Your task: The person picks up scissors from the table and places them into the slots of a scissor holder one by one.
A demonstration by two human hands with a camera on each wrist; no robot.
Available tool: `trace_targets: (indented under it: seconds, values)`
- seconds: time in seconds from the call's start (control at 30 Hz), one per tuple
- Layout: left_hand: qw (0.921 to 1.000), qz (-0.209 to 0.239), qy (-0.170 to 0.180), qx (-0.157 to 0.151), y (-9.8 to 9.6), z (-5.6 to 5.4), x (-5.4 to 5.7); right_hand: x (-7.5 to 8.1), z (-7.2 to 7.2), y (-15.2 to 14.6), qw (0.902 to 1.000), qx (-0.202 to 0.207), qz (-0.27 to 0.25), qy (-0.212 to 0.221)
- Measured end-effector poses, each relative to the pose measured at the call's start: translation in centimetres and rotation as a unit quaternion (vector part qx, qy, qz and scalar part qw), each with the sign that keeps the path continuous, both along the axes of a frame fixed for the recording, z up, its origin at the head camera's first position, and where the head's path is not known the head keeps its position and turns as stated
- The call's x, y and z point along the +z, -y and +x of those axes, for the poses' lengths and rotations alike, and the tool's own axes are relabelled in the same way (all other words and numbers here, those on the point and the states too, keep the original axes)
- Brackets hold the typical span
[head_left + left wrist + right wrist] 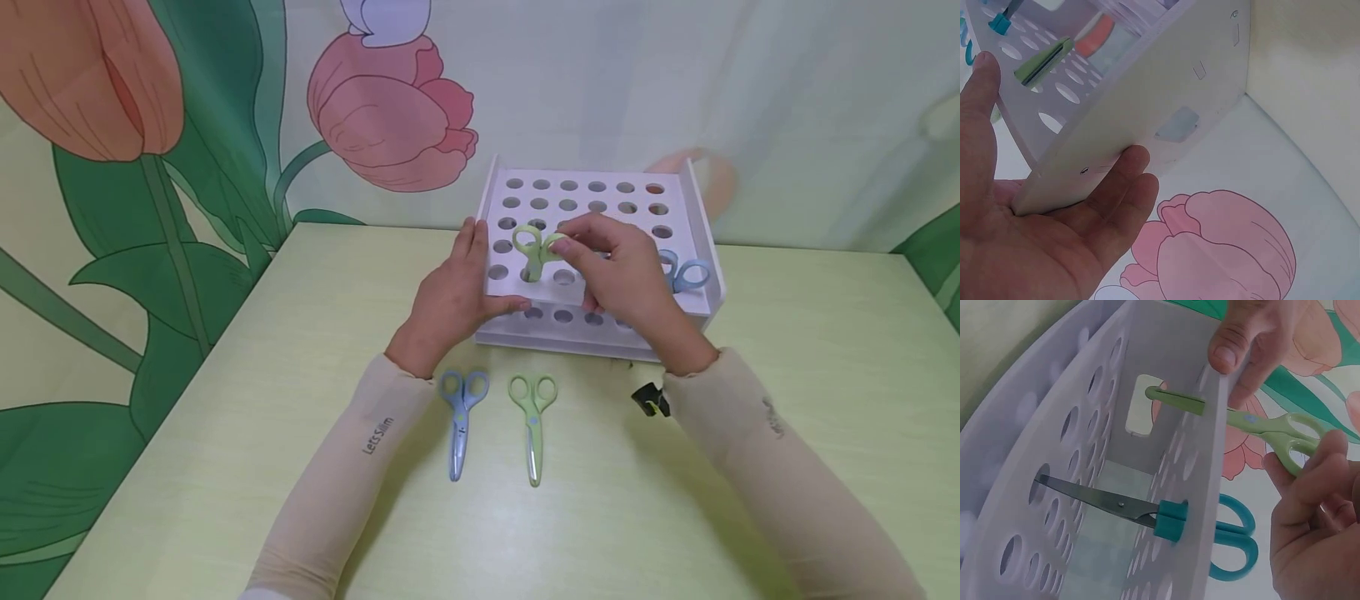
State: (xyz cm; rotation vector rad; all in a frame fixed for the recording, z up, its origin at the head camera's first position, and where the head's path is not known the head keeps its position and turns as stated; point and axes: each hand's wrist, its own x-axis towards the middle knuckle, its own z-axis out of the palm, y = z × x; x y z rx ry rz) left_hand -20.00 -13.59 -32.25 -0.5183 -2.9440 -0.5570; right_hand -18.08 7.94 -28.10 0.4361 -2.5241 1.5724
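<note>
My left hand (452, 296) grips the left front corner of a white two-tier rack (592, 292) with round holes. Its thumb lies along the front edge and its fingers lie flat on the outer side panel (1116, 125). With thumb and fingers my right hand (630, 271) pinches one handle loop of green scissors (534, 254). Their closed blades pass down through a front-left hole of the top board, and the tip shows below it in the right wrist view. Teal-handled scissors (1235, 550) stand in another hole at the rack's right, blades reaching a lower hole.
On the table (300, 500) in front of the rack lie blue scissors (460, 425) and a second pair of green scissors (533, 425), tips toward me. A small black object (651, 400) lies by my right sleeve. Behind the rack hangs a flower-printed backdrop (585, 92).
</note>
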Motion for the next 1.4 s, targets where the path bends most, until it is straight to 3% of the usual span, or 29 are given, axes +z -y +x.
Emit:
trace_targets:
  seconds: [0.63, 0.9, 1.4]
  values:
    - [0.9998, 0.018, -0.001, -0.004, 0.0, 0.2, 0.0, -1.5, -0.4, 1.4, 0.9893, -0.033, 0.126, -0.066]
    - [0.9995, 0.023, -0.017, -0.013, 0.1, 0.2, -0.1, -1.9, -0.4, 1.5, 0.9868, -0.037, 0.151, -0.045]
    - [0.9999, 0.009, -0.01, -0.01, 0.0, 0.2, 0.1, -2.2, -0.7, 1.5, 0.9885, -0.019, 0.148, -0.022]
